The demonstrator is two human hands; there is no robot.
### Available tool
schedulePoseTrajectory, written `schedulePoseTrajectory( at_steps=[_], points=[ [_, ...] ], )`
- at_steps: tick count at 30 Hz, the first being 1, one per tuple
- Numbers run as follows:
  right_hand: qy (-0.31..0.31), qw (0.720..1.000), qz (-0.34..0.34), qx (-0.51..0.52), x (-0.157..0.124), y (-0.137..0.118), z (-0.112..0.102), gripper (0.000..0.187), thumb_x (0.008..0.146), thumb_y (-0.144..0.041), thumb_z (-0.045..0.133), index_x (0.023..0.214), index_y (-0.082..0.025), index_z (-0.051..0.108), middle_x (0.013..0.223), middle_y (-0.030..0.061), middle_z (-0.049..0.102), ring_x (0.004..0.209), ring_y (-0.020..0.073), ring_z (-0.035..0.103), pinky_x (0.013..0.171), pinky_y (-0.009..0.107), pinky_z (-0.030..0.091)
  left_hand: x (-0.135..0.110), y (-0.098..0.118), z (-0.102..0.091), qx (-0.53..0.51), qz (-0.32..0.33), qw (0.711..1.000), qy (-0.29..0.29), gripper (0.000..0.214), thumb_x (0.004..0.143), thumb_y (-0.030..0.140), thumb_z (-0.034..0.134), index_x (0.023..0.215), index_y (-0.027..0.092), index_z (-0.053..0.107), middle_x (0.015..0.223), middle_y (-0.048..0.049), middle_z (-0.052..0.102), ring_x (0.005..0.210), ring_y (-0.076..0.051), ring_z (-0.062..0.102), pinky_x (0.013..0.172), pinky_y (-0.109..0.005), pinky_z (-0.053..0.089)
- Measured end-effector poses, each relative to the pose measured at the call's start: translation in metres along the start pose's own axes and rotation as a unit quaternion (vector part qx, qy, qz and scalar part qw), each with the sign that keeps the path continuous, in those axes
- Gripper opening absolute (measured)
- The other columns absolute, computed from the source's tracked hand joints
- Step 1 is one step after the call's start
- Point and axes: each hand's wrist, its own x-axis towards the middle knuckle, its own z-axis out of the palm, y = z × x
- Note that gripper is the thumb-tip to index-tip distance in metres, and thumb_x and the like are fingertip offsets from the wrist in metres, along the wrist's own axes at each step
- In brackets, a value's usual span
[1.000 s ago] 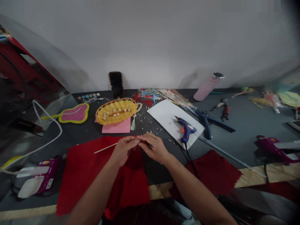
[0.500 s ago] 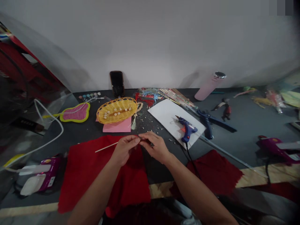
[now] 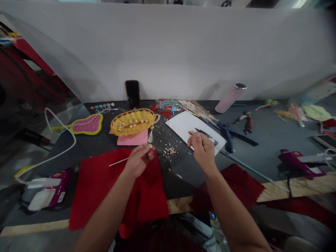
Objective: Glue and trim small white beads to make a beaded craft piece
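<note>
Left hand [image 3: 139, 159] pinches a thin wooden stick [image 3: 118, 162] over the red cloth [image 3: 99, 185]. Right hand [image 3: 202, 149] sits curled by the blue glue gun [image 3: 209, 135], can't tell if it's gripping.

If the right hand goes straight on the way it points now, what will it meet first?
Probably the blue glue gun on the white sheet, just beyond the right hand; whether they already touch is unclear.
</note>
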Motion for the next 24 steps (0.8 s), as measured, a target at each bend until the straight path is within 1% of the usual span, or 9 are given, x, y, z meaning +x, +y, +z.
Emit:
schedulePoseTrajectory(
  at_steps=[3, 6, 8, 10, 12, 14, 20, 22, 24],
  points=[
    [-0.031, 0.997, 0.004, -0.075, -0.002, -0.001, -0.017, 0.044, 0.092, -0.042, 0.036, 0.058, -0.019, 0.050, 0.053, -0.0017, 0.050, 0.055, 0.0115, 0.051, 0.060, 0.024, 0.039, 0.000, 0.000, 0.000, -0.003, -0.001, 1.000, 0.009, 0.007, 0.072, 0.019, 0.066, 0.075, 0.012, 0.065, 0.080, -0.0033, 0.060, 0.059, -0.006, 0.046, 0.053, -0.021, 0.038],
    [-0.066, 0.985, -0.016, -0.159, -0.003, 0.010, -0.026, 0.038, 0.090, -0.039, 0.041, 0.060, -0.019, 0.052, 0.057, -0.0004, 0.054, 0.057, 0.0132, 0.052, 0.058, 0.025, 0.039, 0.001, -0.002, -0.002, 0.002, -0.013, 1.000, 0.010, 0.008, 0.072, 0.019, 0.067, 0.076, 0.012, 0.065, 0.082, -0.0033, 0.060, 0.059, -0.006, 0.046, 0.053, -0.021, 0.038],
    [-0.086, 0.970, -0.055, -0.219, -0.001, 0.020, -0.028, 0.027, 0.089, -0.034, 0.044, 0.070, -0.019, 0.056, 0.068, 0.0026, 0.060, 0.067, 0.0167, 0.056, 0.063, 0.028, 0.041, 0.003, -0.006, -0.003, 0.008, -0.019, 1.000, 0.004, 0.009, 0.073, 0.019, 0.066, 0.077, 0.012, 0.064, 0.081, -0.0034, 0.060, 0.059, -0.006, 0.046, 0.054, -0.021, 0.039],
    [-0.105, 0.952, -0.107, -0.266, 0.002, 0.029, -0.028, 0.016, 0.087, -0.026, 0.046, 0.088, -0.017, 0.059, 0.088, 0.0076, 0.063, 0.087, 0.0218, 0.056, 0.076, 0.033, 0.042, 0.004, -0.010, -0.005, 0.009, -0.026, 1.000, -0.004, 0.008, 0.074, 0.019, 0.065, 0.078, 0.012, 0.064, 0.082, -0.0035, 0.059, 0.059, -0.006, 0.045, 0.054, -0.021, 0.039],
    [-0.120, 0.936, -0.150, -0.293, 0.004, 0.036, -0.029, 0.020, 0.086, -0.020, 0.046, 0.102, -0.016, 0.057, 0.103, 0.0107, 0.061, 0.103, 0.0246, 0.050, 0.086, 0.037, 0.039, 0.005, -0.015, -0.005, 0.000, -0.042, 0.999, -0.016, 0.007, 0.075, 0.019, 0.064, 0.077, 0.012, 0.063, 0.082, -0.0035, 0.059, 0.059, -0.006, 0.045, 0.054, -0.022, 0.039],
    [-0.140, 0.926, -0.168, -0.308, 0.004, 0.040, -0.030, 0.023, 0.086, -0.016, 0.045, 0.104, -0.017, 0.059, 0.106, 0.0101, 0.061, 0.106, 0.0244, 0.048, 0.090, 0.038, 0.037, 0.006, -0.019, -0.004, -0.017, -0.059, 0.998, -0.030, 0.007, 0.075, 0.019, 0.064, 0.076, 0.012, 0.062, 0.082, -0.0035, 0.058, 0.058, -0.006, 0.044, 0.055, -0.022, 0.039],
    [-0.247, 0.878, -0.090, -0.401, -0.012, 0.047, -0.037, 0.016, 0.084, -0.028, 0.055, 0.094, -0.023, 0.066, 0.094, 0.0062, 0.066, 0.095, 0.0245, 0.050, 0.078, 0.037, 0.036, 0.012, -0.026, -0.006, -0.063, -0.069, 0.995, -0.047, 0.007, 0.074, 0.018, 0.065, 0.077, 0.013, 0.061, 0.080, -0.0035, 0.058, 0.061, -0.007, 0.046, 0.057, -0.022, 0.040],
    [-0.244, 0.868, -0.070, -0.426, -0.016, 0.043, -0.035, 0.016, 0.084, -0.031, 0.055, 0.093, -0.025, 0.067, 0.093, 0.0055, 0.066, 0.096, 0.0254, 0.049, 0.076, 0.036, 0.034, 0.014, -0.029, -0.008, -0.063, -0.063, 0.995, -0.048, 0.005, 0.075, 0.016, 0.063, 0.077, 0.013, 0.061, 0.080, -0.0037, 0.059, 0.061, -0.007, 0.046, 0.059, -0.023, 0.041],
    [-0.225, 0.871, -0.067, -0.432, -0.014, 0.035, -0.032, 0.017, 0.086, -0.030, 0.052, 0.094, -0.024, 0.066, 0.093, 0.0056, 0.066, 0.095, 0.0249, 0.050, 0.075, 0.036, 0.032, 0.014, -0.032, -0.009, -0.056, -0.055, 0.996, -0.047, 0.004, 0.076, 0.016, 0.062, 0.076, 0.012, 0.061, 0.080, -0.0039, 0.059, 0.060, -0.007, 0.046, 0.059, -0.024, 0.041]
  ],
)
